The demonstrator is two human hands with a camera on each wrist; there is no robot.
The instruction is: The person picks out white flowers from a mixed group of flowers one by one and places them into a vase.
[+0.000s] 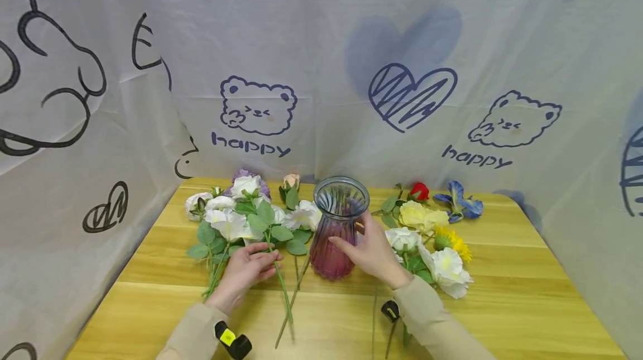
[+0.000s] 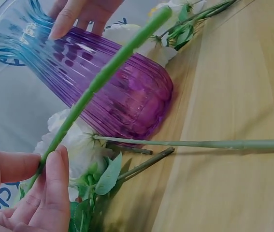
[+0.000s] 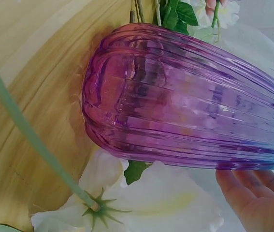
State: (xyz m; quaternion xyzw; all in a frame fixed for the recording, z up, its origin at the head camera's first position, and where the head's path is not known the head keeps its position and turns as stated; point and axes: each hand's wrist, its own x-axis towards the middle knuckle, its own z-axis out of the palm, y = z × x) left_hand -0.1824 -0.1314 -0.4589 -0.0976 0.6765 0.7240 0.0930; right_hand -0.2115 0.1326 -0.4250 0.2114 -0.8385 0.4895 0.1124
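Observation:
A ribbed glass vase (image 1: 332, 257), blue at the flared top and purple-pink at the base, stands upright near the table's middle. My right hand (image 1: 375, 254) grips its right side below the neck, with fingers and thumb around it in the right wrist view. To the left, my left hand (image 1: 248, 268) pinches a leafy flower stem between thumb and fingers; the bare green stem (image 2: 94, 87) slants across in front of the vase in the left wrist view. In the head view its upper leaves (image 1: 263, 220) overlap white flowers (image 1: 228, 223), which partly hide its bloom.
Behind the left hand lie a purple flower (image 1: 246, 174) and a peach rose (image 1: 291, 181). A red rose (image 1: 419, 191), blue flower (image 1: 459, 204), yellow flower (image 1: 423, 216), sunflower (image 1: 454, 243) and white blooms (image 1: 449, 270) lie on the right. A printed cloth (image 1: 326, 70) surrounds the wooden table (image 1: 527, 293).

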